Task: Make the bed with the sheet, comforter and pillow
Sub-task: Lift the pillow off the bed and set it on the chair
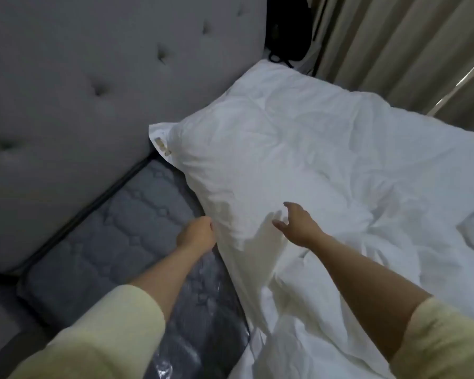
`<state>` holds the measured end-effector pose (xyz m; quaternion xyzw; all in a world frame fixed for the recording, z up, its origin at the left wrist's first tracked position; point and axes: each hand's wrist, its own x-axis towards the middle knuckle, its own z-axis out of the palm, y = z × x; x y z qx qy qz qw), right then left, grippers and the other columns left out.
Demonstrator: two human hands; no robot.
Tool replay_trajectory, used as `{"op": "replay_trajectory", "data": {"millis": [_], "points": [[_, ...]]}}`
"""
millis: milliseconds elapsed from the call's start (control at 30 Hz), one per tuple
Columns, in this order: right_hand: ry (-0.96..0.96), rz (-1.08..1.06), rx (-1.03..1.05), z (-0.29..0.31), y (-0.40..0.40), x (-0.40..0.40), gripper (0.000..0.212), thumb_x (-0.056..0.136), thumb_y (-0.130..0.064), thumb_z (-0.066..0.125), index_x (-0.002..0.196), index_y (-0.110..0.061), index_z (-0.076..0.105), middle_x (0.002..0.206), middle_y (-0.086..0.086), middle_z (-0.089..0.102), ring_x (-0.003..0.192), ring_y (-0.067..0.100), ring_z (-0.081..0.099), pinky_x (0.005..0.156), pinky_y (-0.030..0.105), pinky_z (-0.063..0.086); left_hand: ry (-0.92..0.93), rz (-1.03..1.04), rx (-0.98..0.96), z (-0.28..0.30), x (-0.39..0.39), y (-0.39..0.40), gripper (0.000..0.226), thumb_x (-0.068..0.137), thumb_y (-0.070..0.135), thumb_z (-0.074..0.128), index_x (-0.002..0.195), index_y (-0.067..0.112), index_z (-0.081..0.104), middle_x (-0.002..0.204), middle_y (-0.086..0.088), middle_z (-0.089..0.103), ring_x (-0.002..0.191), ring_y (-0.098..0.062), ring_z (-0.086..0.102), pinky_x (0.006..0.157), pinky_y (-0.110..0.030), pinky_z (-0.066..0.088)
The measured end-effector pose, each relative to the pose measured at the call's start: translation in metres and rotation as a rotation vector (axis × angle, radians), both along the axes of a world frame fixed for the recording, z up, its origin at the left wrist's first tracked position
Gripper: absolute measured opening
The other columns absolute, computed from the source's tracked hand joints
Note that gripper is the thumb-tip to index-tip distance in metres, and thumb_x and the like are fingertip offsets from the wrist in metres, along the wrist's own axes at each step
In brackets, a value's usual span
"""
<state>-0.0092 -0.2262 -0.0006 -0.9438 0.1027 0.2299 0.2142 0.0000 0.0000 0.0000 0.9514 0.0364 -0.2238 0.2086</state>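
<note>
Spreading across most of the view, the bed shows a bare grey quilted mattress (126, 231) on the left, its near end under clear plastic wrap (200, 324), and rumpled white bedding (367, 187) covering the right side up to the curtain (394, 45). Whether that white layer is the sheet or the comforter cannot be told from here. The grey tufted headboard (80, 91) stands along the upper left. The pillow (244, 149) lies at the head end, touching the headboard, with its long axis running from the far corner by the curtain down toward the person; its near end sits right at the two hands. A small tan tag (163, 147) shows at its left corner. The left hand (196, 232) is curled at the pillow's left edge, where it meets the bare mattress, and appears to pinch the fabric, though the fingertips are hidden. The right hand (296, 224) has its fingers spread and slack, holding nothing, over or lightly on the pillow's near end. Both hands are about equally near, one on each side of the near end, so the next move probably needs the right hand to close before the pillow is lifted or shifted along the headboard.
</note>
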Motion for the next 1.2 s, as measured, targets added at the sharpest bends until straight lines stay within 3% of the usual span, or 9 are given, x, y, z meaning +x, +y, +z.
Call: {"op": "replay_trajectory", "data": {"millis": [133,200,333,533,667,733,867,1067,1200], "points": [[-0.090,-0.289,-0.151,-0.027,-0.032,0.048,0.088,0.088,-0.054,0.051,0.149,-0.005,0.014,0.159,0.011,0.012,0.145,0.029,0.020,0.116,0.046,0.022,-0.026,-0.053,-0.029,-0.029,0.046,-0.012,0.015,0.091,0.011,0.043,0.091,0.008,0.057,0.112,-0.015,0.062,0.105,-0.034,0.058,0.088,-0.039,0.050],[-0.084,-0.404,-0.202,-0.046,-0.048,0.070,0.102,0.081,-0.064,0.053,0.150,-0.003,0.009,0.159,0.013,0.009,0.147,0.027,0.014,0.117,0.046,0.015,-0.064,-0.126,-0.083,-0.037,0.067,-0.028,0.026,0.094,0.012,0.042,0.116,0.006,0.053,0.125,-0.014,0.054,0.115,-0.033,0.052,0.091,-0.039,0.046],[0.007,-0.567,-0.132,-0.074,-0.066,0.091,0.109,0.070,-0.076,0.053,0.143,0.001,0.029,0.145,0.018,0.041,0.135,0.032,0.038,0.114,0.045,0.026,-0.070,-0.254,-0.119,-0.049,0.071,-0.045,0.039,0.096,0.018,0.043,0.133,0.010,0.040,0.136,-0.010,0.043,0.125,-0.029,0.042,0.100,-0.039,0.041],[-0.059,-0.333,-0.160,-0.095,0.015,0.056,0.045,0.100,-0.042,0.029,0.121,-0.008,0.050,0.120,0.019,0.061,0.117,0.034,0.054,0.100,0.040,0.033,-0.094,-0.298,-0.126,-0.045,0.069,-0.040,0.051,0.096,0.018,0.042,0.144,0.010,0.026,0.146,-0.009,0.033,0.134,-0.026,0.031,0.109,-0.036,0.031],[-0.154,-0.258,-0.149,-0.058,0.041,0.024,0.041,0.100,-0.043,0.028,0.092,-0.012,0.053,0.103,0.018,0.066,0.105,0.035,0.060,0.083,0.037,0.043,-0.130,-0.325,-0.109,-0.025,0.064,-0.030,0.070,0.090,0.003,0.039,0.152,0.017,0.009,0.158,-0.001,0.012,0.146,-0.022,0.012,0.118,-0.034,0.018],[-0.195,-0.179,-0.136,-0.029,0.051,0.004,0.041,0.099,-0.045,0.029,0.070,-0.017,0.039,0.092,0.014,0.065,0.098,0.033,0.062,0.071,0.033,0.040,-0.140,-0.308,-0.074,-0.014,0.052,-0.021,0.083,0.085,-0.005,0.038,0.152,0.025,0.001,0.160,0.004,0.003,0.147,-0.022,0.006,0.119,-0.036,0.015],[-0.206,0.024,-0.147,0.012,0.075,-0.055,0.036,0.100,-0.043,0.030,0.079,-0.015,0.037,0.092,0.015,0.065,0.094,0.032,0.062,0.065,0.030,0.030,-0.156,-0.343,0.006,0.023,0.022,-0.010,0.089,0.086,-0.005,0.040,0.149,0.038,-0.006,0.159,0.007,-0.012,0.148,-0.024,-0.006,0.120,-0.042,0.006],[-0.040,0.053,-0.192,0.062,0.047,-0.180,0.039,0.099,-0.045,0.033,0.072,-0.017,0.037,0.086,0.012,0.057,0.099,0.031,0.061,0.066,0.030,0.031,-0.002,-0.619,0.207,0.083,-0.028,0.001,0.063,0.094,0.019,0.046,0.150,0.025,0.018,0.156,-0.003,0.020,0.144,-0.028,0.017,0.115,-0.044,0.020],[0.198,0.022,-0.239,0.076,0.012,-0.237,0.039,0.094,-0.052,0.043,0.074,-0.018,0.042,0.100,0.012,0.059,0.096,0.026,0.058,0.072,0.029,0.035,0.096,-0.726,0.299,0.096,-0.067,-0.008,0.058,0.096,0.026,0.046,0.149,0.024,0.023,0.153,-0.006,0.027,0.140,-0.030,0.026,0.110,-0.041,0.027]]}}
